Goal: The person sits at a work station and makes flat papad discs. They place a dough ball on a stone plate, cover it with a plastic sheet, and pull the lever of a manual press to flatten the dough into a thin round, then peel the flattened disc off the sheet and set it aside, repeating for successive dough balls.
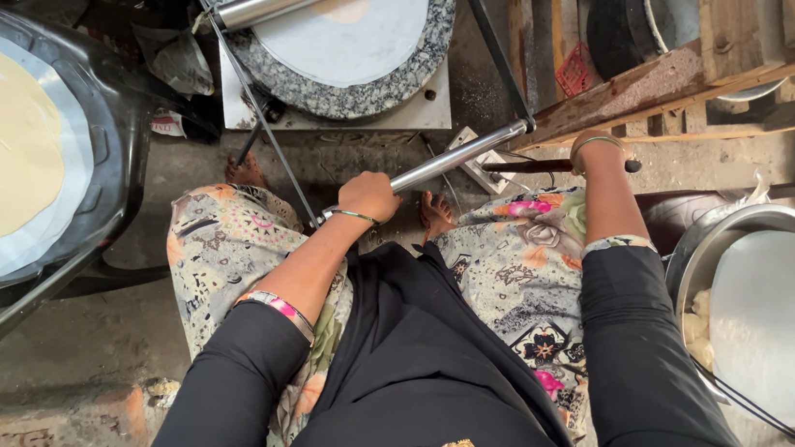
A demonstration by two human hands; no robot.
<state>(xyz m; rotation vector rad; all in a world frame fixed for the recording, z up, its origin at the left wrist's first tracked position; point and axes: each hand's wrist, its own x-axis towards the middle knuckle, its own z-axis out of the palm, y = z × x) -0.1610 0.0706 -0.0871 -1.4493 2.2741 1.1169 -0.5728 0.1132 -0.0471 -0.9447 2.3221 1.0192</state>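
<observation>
The left hand (pixel 368 194) is clenched around a steel lever (pixel 452 158) — the right hand (pixel 595 147) (fingers hidden) reaches a dark rod (pixel 529 164), grip untellable.

**Single head cam, looking straight down**

One view only, so nothing is overlapping with a second camera. The head camera is sitting above the seated person and pointing almost vertically down over their lap. Near edge is showing black sleeves and patterned fabric close up; far edge is reaching the round stone press (pixel 338 33). Left edge is clipping a dark tray (pixel 119 143), right edge a steel bowl (pixel 706 248). Floor is sitting mid-frame at moderate range.
</observation>
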